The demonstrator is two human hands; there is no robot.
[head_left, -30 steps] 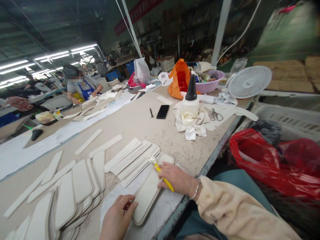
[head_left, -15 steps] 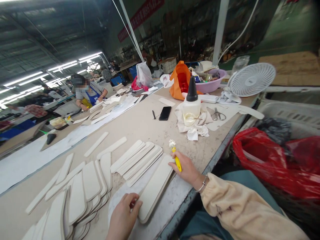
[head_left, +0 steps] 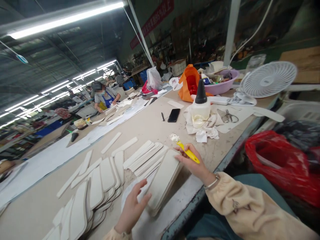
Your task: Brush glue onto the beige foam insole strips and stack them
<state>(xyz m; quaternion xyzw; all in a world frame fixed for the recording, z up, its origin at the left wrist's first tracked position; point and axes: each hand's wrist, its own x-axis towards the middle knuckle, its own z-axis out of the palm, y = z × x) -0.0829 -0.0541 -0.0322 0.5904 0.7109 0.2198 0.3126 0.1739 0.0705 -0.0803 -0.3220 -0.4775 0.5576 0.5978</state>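
My right hand (head_left: 197, 165) grips a yellow-handled brush (head_left: 186, 150), its bristles coated in white paste and pointing away from me. The thumb of that hand touches the far end of a stack of long, cream, round-ended strips (head_left: 163, 178), which is tilted up from the table. Beside the near end of this stack is my left hand (head_left: 132, 206), its thumb and fingers spread and nothing held in it. To the left of the stack, more strips (head_left: 146, 156) lie fanned out, and a larger overlapping pile of pieces (head_left: 96, 186) is farther left.
A white bottle with a black cone top (head_left: 201, 108) stands on crumpled paper. Nearby are a phone (head_left: 174, 115), scissors (head_left: 230, 116), an orange bag (head_left: 187, 85) and a white fan (head_left: 270, 80). A red plastic bag (head_left: 265, 150) hangs beyond the table edge. A co-worker (head_left: 106, 95) sits across.
My left hand has opened its fingers at the stack's near end. The stack has become more tilted, and the brush has swung flatter in my right hand. The view has shifted left.
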